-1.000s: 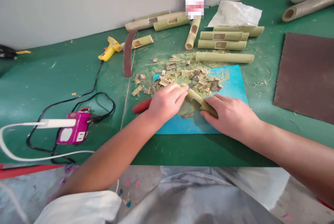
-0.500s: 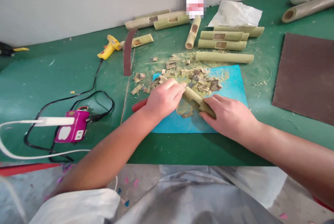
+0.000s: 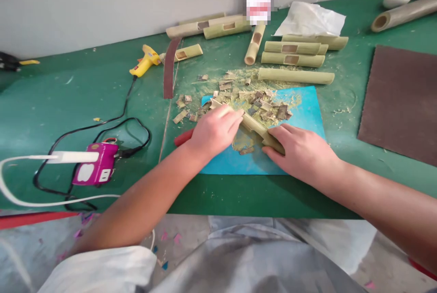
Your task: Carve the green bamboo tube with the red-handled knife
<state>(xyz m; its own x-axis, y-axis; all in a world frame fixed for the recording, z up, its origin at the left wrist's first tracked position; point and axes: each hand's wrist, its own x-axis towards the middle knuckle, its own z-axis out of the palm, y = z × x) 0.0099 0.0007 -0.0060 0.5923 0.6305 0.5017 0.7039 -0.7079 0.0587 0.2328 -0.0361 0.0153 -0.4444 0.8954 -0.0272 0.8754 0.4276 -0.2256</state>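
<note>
A pale bamboo piece [image 3: 254, 125] with a notch cut in its side lies slantwise over the blue sheet [image 3: 252, 165]. My left hand [image 3: 218, 129] is closed round its upper left end. Round the lower right end are the thumb and fingers of my right hand [image 3: 297, 147]. Just left of my left hand a red object [image 3: 183, 137] shows in part; the rest is hidden. Bamboo chips [image 3: 264, 106] and shavings lie behind the piece, on the sheet and on the green table [image 3: 218, 197].
Cut bamboo tubes [image 3: 296, 75] lie at the back, some under white paper [image 3: 310, 19]. A yellow glue gun [image 3: 147, 61], brown strip [image 3: 169, 72] and purple power adapter [image 3: 99, 163] with cables are at left. A dark brown sheet [image 3: 401, 102] is at right.
The whole view has shifted slightly, with things on the table appearing a little farther right. Both hands keep their grip on the bamboo piece.
</note>
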